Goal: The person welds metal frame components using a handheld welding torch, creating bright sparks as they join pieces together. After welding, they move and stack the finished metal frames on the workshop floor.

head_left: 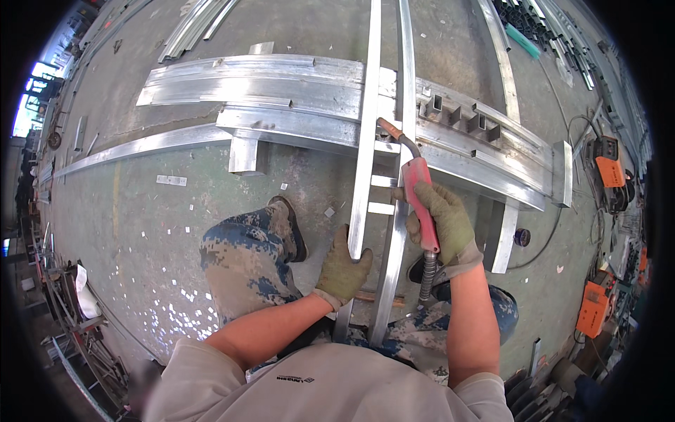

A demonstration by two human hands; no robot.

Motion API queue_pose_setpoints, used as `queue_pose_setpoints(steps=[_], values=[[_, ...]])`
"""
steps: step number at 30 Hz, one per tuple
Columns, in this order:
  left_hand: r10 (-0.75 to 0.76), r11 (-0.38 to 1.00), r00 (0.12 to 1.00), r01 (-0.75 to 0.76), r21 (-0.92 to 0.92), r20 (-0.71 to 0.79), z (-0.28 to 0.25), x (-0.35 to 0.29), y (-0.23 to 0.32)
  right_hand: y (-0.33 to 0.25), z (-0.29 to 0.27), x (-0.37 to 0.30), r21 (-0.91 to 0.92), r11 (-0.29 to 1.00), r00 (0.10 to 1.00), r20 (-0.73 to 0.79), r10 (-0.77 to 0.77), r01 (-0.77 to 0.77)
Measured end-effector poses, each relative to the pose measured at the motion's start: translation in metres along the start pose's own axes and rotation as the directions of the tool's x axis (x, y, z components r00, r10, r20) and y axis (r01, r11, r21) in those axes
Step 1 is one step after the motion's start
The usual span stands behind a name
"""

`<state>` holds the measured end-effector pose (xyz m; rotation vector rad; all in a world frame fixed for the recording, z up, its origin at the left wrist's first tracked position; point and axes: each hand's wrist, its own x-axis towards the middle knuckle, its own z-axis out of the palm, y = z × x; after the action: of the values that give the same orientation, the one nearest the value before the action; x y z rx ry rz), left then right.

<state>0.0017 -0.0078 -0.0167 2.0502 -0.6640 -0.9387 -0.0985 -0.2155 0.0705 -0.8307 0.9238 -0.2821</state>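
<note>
My right hand [450, 219], in a tan-green work glove, is closed round the red handle of a welding torch [420, 193]. The torch's bent neck and copper-coloured nozzle point away and to the left, over the far tube frame. My left hand [342, 273], gloved alike, grips the near end of a long square metal tube [364, 155], with the thumb at its end. A second long tube [406, 70] runs beside it on the right, and short crosspieces [382, 208] show between the two. Both tubes lie across a low bench of broad metal beams [295, 112].
Several short tube offcuts [457, 116] stand on the bench's right part. Orange machines [609, 165] with cables are at the right. Bundled metal lengths [197, 32] lie far left. Small pale scraps [176, 309] dot the green floor, and a small round can [522, 237] stands at the right.
</note>
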Motion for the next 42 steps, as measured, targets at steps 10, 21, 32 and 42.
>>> queue_pose_setpoints(steps=[10,21,32,42], values=[[-0.005,0.999,1.000,0.006,-0.033,0.027,0.002,0.001,-0.010,0.007,0.004,-0.002,0.003,1.000,1.000,0.013,0.009,-0.009],[-0.065,0.995,0.995,0.070,-0.074,0.070,0.003,0.002,-0.015,0.003,0.005,-0.001,0.092,0.995,0.999,0.030,0.035,-0.037],[-0.030,0.997,0.998,0.034,-0.067,0.059,0.002,0.001,-0.014,0.002,0.010,-0.004,0.013,1.000,1.000,0.010,0.025,-0.025],[0.024,0.999,0.998,-0.026,-0.028,-0.052,0.011,0.001,-0.023,0.001,0.013,-0.006,-0.013,0.999,0.999,-0.027,0.046,-0.047]])
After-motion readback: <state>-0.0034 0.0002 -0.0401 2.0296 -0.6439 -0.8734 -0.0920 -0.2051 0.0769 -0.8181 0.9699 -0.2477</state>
